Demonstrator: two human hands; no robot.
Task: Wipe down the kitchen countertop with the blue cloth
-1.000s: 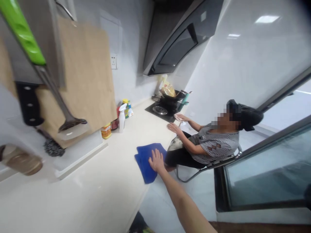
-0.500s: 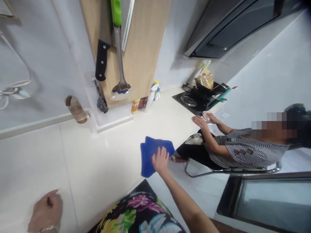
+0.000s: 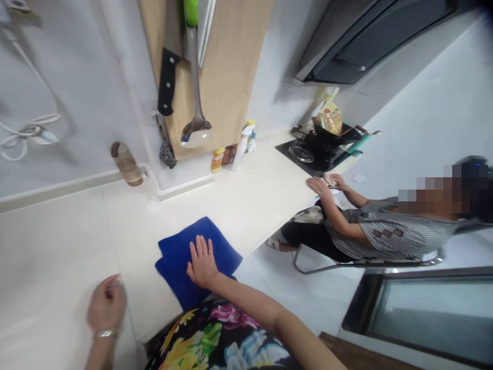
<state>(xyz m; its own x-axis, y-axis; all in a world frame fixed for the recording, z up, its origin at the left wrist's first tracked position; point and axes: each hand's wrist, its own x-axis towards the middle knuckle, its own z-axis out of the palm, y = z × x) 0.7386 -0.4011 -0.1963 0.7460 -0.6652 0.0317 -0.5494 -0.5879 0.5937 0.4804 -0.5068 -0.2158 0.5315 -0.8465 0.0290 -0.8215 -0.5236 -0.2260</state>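
Note:
A folded blue cloth [image 3: 221,252] lies on the countertop at its front edge. My right hand [image 3: 203,264] presses flat on top of it, with the fingers stretched out and slightly spread. To the left, my left hand [image 3: 107,303] rests at the counter surface, apart from the cloth. Its fingers are curled in loosely and nothing shows in them; a bracelet [image 3: 105,334] circles that wrist.
A seated person [image 3: 370,231] on the right holds a pale cloth [image 3: 330,180] near the cooktop [image 3: 302,154], where a wok [image 3: 339,137] stands. A spray bottle [image 3: 241,149], jar [image 3: 217,160] and brown container [image 3: 129,167] line the wall. A hanging knife [image 3: 168,82] and spatula [image 3: 196,128] overhang the counter.
My right hand has slid the blue cloth left along the counter, towards my body. My left hand came into view at lower left and moved slightly right. The camera view swung left.

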